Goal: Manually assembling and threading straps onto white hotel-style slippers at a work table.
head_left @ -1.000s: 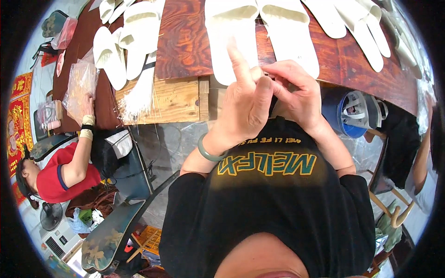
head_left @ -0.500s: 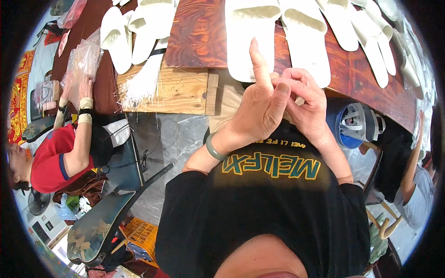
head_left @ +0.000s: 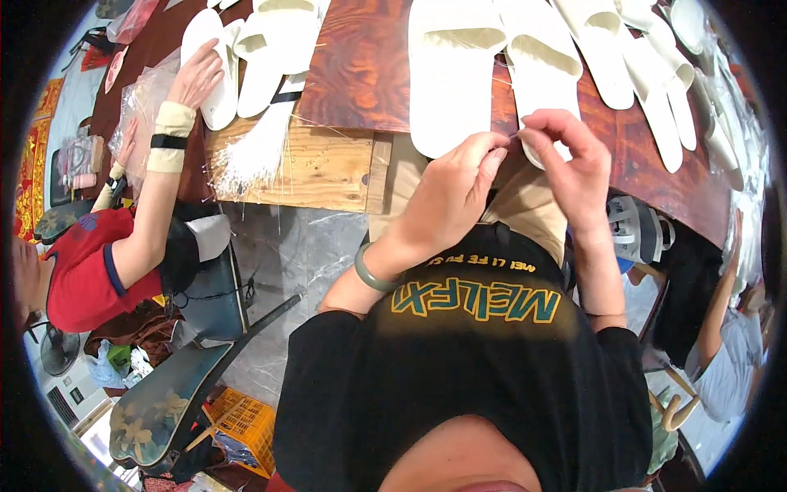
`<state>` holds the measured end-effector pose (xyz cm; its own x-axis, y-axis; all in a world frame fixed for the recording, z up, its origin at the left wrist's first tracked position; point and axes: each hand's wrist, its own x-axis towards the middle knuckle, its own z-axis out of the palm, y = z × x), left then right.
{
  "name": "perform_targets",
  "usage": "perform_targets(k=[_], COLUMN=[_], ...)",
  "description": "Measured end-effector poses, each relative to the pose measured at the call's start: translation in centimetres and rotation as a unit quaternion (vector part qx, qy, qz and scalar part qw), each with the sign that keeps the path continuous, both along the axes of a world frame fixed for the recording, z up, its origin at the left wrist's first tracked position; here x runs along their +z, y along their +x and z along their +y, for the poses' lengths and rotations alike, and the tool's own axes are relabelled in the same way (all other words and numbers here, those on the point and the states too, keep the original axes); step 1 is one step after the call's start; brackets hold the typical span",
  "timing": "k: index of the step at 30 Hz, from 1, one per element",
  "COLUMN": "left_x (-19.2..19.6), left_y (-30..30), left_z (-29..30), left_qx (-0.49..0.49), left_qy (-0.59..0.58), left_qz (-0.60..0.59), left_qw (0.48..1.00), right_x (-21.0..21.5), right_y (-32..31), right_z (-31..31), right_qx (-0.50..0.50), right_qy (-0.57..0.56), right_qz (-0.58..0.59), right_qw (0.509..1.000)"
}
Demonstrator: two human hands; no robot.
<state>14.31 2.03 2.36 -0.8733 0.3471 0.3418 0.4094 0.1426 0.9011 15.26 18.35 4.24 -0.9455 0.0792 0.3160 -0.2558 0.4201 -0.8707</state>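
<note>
My left hand (head_left: 455, 193), with a green bangle at its wrist, is closed in a pinch at the table's near edge. Its fingertips almost meet those of my right hand (head_left: 574, 172), also pinched. Whatever they hold between them is too thin and small to make out. Just beyond my hands lie a white slipper (head_left: 449, 90) and a second white slipper (head_left: 541, 61), side by side, toes away from me. Fine pale strands show between the two. My right fingers cover part of the second slipper's heel.
More white slippers (head_left: 598, 57) lie along the dark-red wooden table (head_left: 352, 74). A bundle of thin white strands (head_left: 256, 156) rests on a pale wooden board (head_left: 328, 168) at left. A co-worker's hand (head_left: 197, 75) touches a slipper beside clear plastic bags (head_left: 139, 107). Another person sits at right.
My raised left index finger has come down into a pinch. My right hand has shifted right, its fingers less bunched against the left. The left co-worker's hand moved from the bags to a slipper.
</note>
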Motion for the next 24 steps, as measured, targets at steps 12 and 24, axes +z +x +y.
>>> perform_targets(k=[12,24], left_x=[0.0,-0.5], left_y=[-3.5,-9.6], left_z=[-3.9,0.7], left_qx=[0.099,0.187], left_qy=[-0.114,-0.264], left_qz=[-0.169,-0.093], left_qw=[0.974,0.942], right_x=[-0.6,-2.4], right_y=[-13.5,-18.6], right_z=[2.2,3.0], right_qx=[0.047,0.105], right_qy=[0.314,0.247], right_qz=[0.254,0.113], right_qw=[0.913,0.957])
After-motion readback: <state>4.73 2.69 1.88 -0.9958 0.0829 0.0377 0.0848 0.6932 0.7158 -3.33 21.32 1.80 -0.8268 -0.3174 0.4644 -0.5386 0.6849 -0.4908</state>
